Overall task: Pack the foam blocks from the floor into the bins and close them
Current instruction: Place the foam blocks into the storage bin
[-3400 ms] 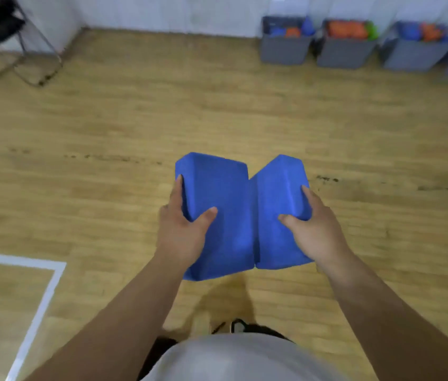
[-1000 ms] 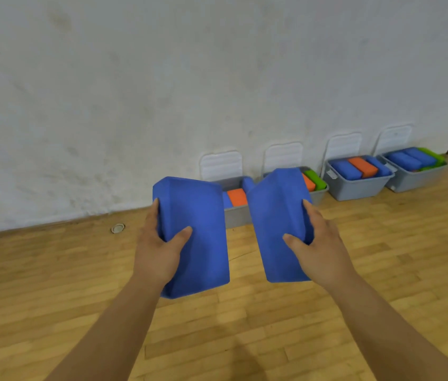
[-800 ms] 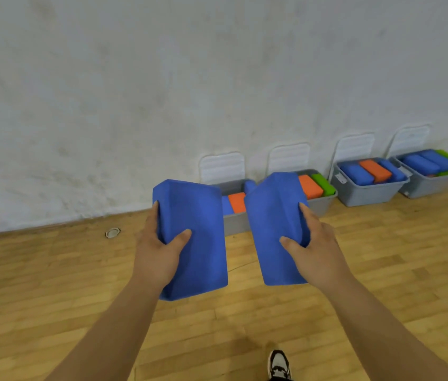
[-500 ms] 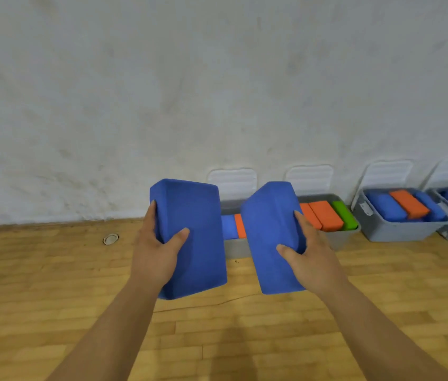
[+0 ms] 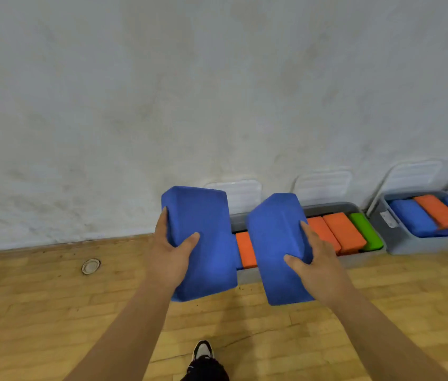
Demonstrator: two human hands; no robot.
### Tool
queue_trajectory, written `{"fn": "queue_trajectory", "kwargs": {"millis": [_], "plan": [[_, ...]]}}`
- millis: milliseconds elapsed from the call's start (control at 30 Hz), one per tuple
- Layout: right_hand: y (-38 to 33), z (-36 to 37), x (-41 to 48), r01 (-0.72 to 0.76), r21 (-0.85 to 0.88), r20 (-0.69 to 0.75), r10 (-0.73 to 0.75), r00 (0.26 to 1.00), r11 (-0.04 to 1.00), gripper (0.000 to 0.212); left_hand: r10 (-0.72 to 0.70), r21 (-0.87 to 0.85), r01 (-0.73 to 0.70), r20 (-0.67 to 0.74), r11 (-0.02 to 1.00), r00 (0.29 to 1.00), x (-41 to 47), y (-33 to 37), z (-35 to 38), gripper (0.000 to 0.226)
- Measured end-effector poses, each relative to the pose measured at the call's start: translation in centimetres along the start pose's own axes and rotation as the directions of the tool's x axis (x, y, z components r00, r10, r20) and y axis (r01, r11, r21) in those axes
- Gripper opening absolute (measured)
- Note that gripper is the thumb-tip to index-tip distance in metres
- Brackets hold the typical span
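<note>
I carry two blue foam blocks in front of me. My left hand (image 5: pixel 172 253) grips the left blue block (image 5: pixel 203 235), thumb over its front face. My right hand (image 5: pixel 315 266) grips the right blue block (image 5: pixel 275 243) the same way. Behind the blocks a grey bin (image 5: pixel 247 274) stands open against the wall, holding orange blocks (image 5: pixel 341 232) and a green block (image 5: pixel 366 229). The held blocks hide much of this bin.
Another open grey bin (image 5: pixel 410 244) with blue and orange blocks stands to the right. White lids (image 5: pixel 324 184) lean upright on the wall behind the bins. A small round floor fitting (image 5: pixel 90 266) lies on the wooden floor at left. My shoe (image 5: pixel 203 350) shows at the bottom.
I have walked from the open floor up to the wall with both blocks. The bins have come closer and now sit right behind the blocks. The grips have not changed.
</note>
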State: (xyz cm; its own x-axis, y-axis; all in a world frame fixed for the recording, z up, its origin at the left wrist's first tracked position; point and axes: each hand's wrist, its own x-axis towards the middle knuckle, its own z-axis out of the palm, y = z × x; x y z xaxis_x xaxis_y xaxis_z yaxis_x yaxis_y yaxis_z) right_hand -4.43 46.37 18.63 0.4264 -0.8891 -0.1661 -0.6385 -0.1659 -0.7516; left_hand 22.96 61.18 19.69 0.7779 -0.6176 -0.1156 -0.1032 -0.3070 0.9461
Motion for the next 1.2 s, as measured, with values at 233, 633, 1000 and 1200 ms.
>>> {"fn": "queue_trajectory", "kwargs": {"millis": [233,633,1000,1200], "plan": [[-1.4,0.9,11.2,-0.107,0.016,-0.055,0.108,0.993,0.994,0.087,-0.058,0.121,0.039,0.155,0.992,0.986,14.8,1.0,3.2,0.088],[6.2,1.9,28.7,-0.174,-0.086,0.16,0.186,0.969,0.981,0.083,-0.238,0.138,0.236,0.003,0.962,0.971,23.1,-3.9,12.7,0.085],[25.4,19.9,47.3,-0.011,-0.156,0.258,0.052,0.965,0.988,0.061,-0.287,0.261,0.309,-0.12,0.914,0.95,34.8,-27.3,24.2,0.083],[39.2,32.4,52.3,0.317,-0.612,0.408,-0.053,0.911,0.724,0.049,-0.245,0.252,0.266,-0.112,0.93,0.963,38.8,-44.3,29.9,0.078]]}}
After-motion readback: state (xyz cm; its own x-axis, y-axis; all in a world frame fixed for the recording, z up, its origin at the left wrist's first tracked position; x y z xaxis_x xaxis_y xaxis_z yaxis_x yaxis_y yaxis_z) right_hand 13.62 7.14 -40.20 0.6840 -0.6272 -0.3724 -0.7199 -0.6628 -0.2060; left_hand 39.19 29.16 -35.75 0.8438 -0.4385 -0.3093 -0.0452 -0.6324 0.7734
